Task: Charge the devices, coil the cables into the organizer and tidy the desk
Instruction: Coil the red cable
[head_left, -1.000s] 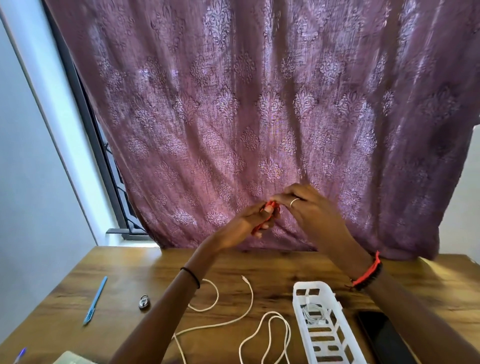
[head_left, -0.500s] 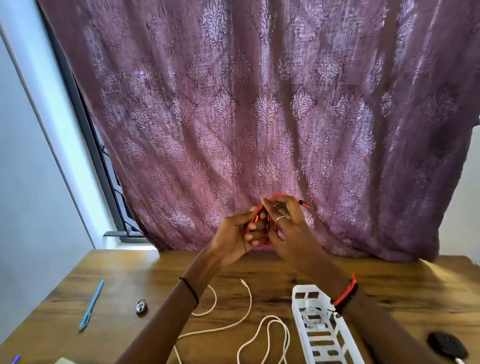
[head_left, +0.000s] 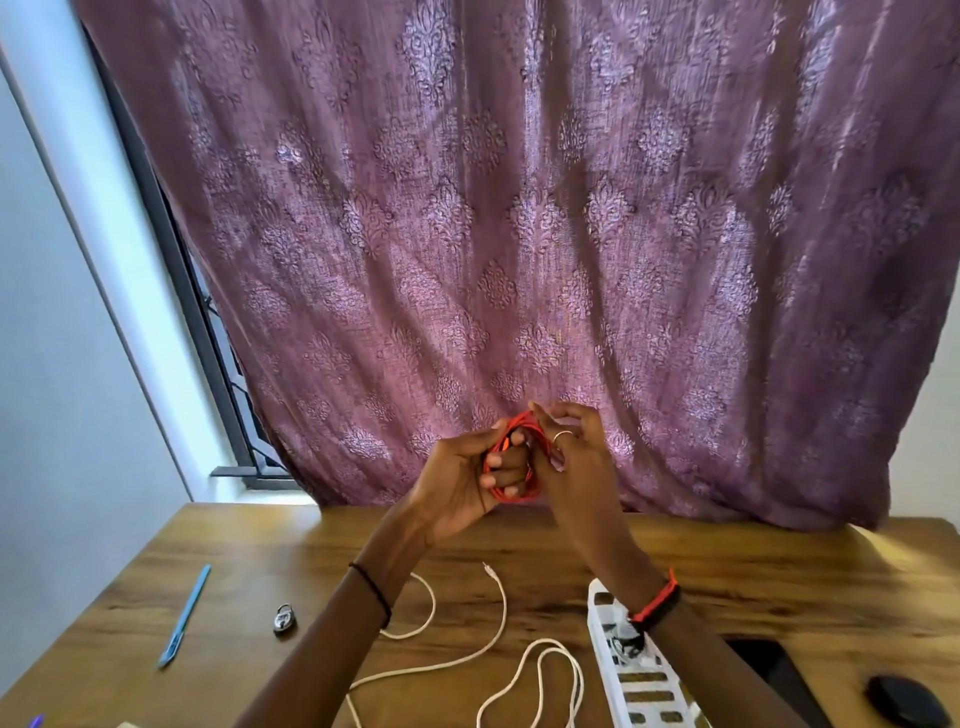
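Both hands are raised above the wooden desk (head_left: 753, 582) in front of the curtain. My left hand (head_left: 457, 483) grips a small coil of red cable (head_left: 511, 493), its fingers curled through the loops. My right hand (head_left: 576, 457) pinches the top strand of the same coil beside it. A loose white cable (head_left: 498, 639) lies in curves on the desk below my arms. The white slotted organizer (head_left: 644, 686) lies to its right, partly under my right wrist, with a small white cable inside.
A blue pen (head_left: 184, 616) and a small padlock (head_left: 284, 618) lie at the left of the desk. A dark phone (head_left: 779, 670) and a round black object (head_left: 906, 701) sit at the lower right. A purple patterned curtain (head_left: 519, 234) hangs behind the desk.
The red cable has grown from a pinched bit between the fingers into a visible coil round my left hand's fingers. Both hands shifted slightly lower and left.
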